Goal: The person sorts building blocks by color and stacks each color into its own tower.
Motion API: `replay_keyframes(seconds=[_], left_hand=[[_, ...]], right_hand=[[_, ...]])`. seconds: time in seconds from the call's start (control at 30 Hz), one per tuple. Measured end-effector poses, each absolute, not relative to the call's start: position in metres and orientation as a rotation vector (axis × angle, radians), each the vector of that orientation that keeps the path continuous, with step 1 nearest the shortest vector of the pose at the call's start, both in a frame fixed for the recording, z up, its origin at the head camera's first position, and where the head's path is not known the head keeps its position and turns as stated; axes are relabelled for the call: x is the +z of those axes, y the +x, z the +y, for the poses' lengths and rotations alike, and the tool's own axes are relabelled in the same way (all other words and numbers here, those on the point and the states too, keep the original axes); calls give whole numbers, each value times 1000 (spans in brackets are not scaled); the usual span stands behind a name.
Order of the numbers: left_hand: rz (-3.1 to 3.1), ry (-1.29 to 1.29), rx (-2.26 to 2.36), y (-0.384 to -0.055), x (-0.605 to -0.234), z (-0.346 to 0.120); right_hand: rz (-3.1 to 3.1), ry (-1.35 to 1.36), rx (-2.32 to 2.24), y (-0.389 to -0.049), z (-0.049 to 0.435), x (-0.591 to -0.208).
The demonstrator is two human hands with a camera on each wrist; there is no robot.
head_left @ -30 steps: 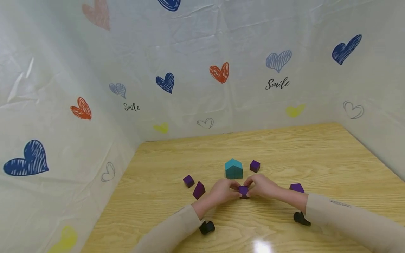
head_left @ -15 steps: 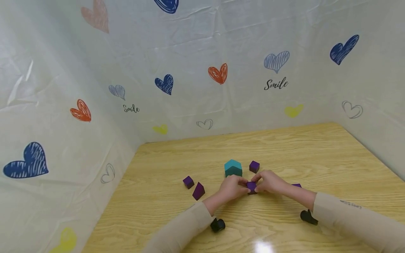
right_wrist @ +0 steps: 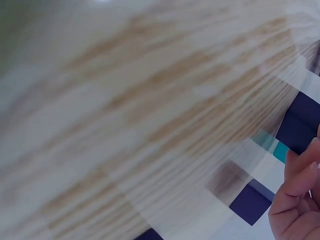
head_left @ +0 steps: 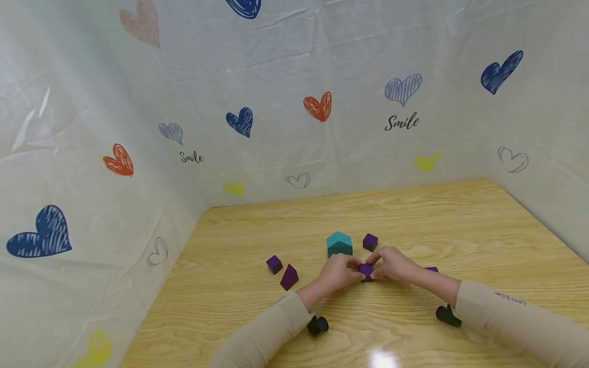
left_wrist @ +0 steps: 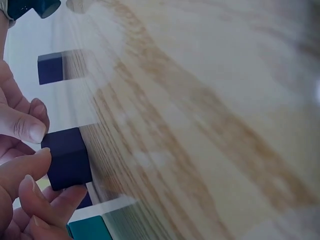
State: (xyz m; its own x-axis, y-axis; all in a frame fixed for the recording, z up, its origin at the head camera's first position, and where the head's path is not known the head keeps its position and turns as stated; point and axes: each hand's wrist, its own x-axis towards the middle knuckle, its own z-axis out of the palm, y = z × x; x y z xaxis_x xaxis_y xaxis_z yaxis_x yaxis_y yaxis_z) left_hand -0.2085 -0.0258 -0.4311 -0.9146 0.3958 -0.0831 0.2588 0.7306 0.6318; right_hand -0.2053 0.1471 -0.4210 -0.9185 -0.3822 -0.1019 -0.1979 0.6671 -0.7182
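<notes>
A small purple block (head_left: 366, 271) with flat faces is on the table between both hands. My left hand (head_left: 337, 273) pinches it from the left with thumb and fingers. From the right, my right hand (head_left: 392, 265) grips the same block. The left wrist view shows the block (left_wrist: 69, 160) between the fingertips of both hands, its far side partly covered. Just behind the left hand stands a teal block (head_left: 339, 243) with a peaked top, its lower part hidden by that hand. A purple cube (head_left: 370, 242) sits behind the right hand.
Left of the hands lie another purple cube (head_left: 274, 264) and a slanted purple block (head_left: 289, 277). One more purple block (head_left: 431, 269) shows partly behind the right forearm. Black wrist cameras (head_left: 318, 325) hang under the sleeves. White sheeting with hearts (head_left: 317, 107) borders the wooden table (head_left: 257, 225).
Over the past second both hands have shifted right and slightly away with the purple block between them. In the last half second they have stayed nearly still. The other blocks have not moved.
</notes>
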Motion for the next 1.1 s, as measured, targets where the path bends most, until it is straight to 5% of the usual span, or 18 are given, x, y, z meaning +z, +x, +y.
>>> replay_keyframes(seconds=[0.27,0.67,1.1], left_hand=[[2693,495,943,-209,-431,-27],[2644,418,981,-209,-431,-26],[2586,336,1124,-209,-435,-26]], right_hand=[[2725,-560,-973,-224,154,-399],[2629,-1145,-552,-299,181,-403],[2610,-1154,-438,-307,179,-404]])
